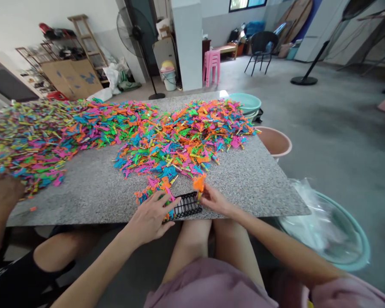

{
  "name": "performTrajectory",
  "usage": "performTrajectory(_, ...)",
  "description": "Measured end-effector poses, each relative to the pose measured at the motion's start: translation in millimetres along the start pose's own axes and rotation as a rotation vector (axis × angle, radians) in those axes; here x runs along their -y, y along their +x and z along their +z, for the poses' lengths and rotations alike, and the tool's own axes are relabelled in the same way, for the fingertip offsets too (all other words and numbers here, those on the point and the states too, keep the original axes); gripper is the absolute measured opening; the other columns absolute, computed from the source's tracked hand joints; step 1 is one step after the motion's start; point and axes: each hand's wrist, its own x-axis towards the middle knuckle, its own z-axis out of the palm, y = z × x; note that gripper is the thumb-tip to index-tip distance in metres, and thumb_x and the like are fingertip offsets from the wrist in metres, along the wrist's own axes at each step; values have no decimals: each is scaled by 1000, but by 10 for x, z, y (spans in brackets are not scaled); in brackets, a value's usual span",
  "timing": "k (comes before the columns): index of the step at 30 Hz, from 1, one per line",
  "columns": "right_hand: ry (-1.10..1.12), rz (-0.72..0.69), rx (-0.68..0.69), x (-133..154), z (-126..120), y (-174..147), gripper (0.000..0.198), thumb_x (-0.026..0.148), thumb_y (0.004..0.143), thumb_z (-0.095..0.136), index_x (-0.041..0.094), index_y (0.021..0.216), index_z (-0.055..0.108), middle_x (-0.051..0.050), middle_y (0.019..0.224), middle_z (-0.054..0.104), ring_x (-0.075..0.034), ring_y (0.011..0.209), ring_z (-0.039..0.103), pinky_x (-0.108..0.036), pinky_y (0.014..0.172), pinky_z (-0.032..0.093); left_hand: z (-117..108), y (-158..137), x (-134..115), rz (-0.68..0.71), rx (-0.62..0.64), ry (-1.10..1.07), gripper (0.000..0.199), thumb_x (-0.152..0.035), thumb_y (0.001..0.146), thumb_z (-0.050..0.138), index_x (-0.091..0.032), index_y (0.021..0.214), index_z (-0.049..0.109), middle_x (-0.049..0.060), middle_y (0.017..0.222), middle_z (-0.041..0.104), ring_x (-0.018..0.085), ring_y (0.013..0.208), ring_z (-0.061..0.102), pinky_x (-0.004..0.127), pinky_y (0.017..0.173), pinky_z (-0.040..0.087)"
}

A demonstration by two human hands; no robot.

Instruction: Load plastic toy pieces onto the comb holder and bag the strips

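At the table's front edge lies a black lattice rack (188,205) with pale slots. My left hand (150,217) rests over its left end, fingers spread and thumb apart; what lies under the palm is hidden. Pinched in my right hand (214,201), beside the rack's right end, is an orange plastic piece (199,183) with a small yellow part below it. Small colourful plastic pieces (146,189) lie just beyond my left hand. A large heap of similar pieces (179,141), in orange, pink, blue and green, spreads farther back.
The grey speckled table (93,184) carries another heap of pieces (28,132) at left. A co-worker's hand (3,190) is there, blurred. Beside the right edge stand a teal basin (248,102), a pinkish tub (284,141) and a large tub (361,252) with clear plastic bags.
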Motion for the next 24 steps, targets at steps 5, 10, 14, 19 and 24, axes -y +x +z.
performTrajectory(5,323,211,-62,153,426,-47,19,29,83,57,21,97,48,3,68,61,-13,55,60,-24,53,49,-48,87,-60,-23,78,40,44,-38,74,74,-13,109,64,20,128,52,39,120,47,53,97,47)
performTrajectory(10,246,217,-184,360,546,-112,12,27,76,62,19,84,61,-1,73,67,-16,66,64,-26,63,50,-48,123,-94,-53,70,36,35,-36,77,71,-13,102,65,22,133,49,38,124,45,50,98,48)
performTrajectory(14,116,174,-158,583,687,-97,9,21,73,62,19,82,62,-1,78,67,-16,70,64,-24,66,47,-35,114,-103,-69,57,37,37,-36,77,71,-11,103,65,22,129,51,38,124,46,48,98,48)
performTrajectory(19,-201,261,25,777,705,2,14,15,73,63,19,86,61,-3,76,68,-18,70,64,-23,61,40,-27,88,-101,-88,8,30,40,-35,74,73,-14,107,66,20,129,53,36,120,50,50,102,44)
performTrajectory(24,-352,281,157,880,684,92,21,13,77,62,16,97,60,-10,89,71,-22,82,66,-25,65,40,-20,89,-111,-113,-85,-1,46,-42,70,75,-13,105,67,20,128,55,37,121,48,57,110,33)
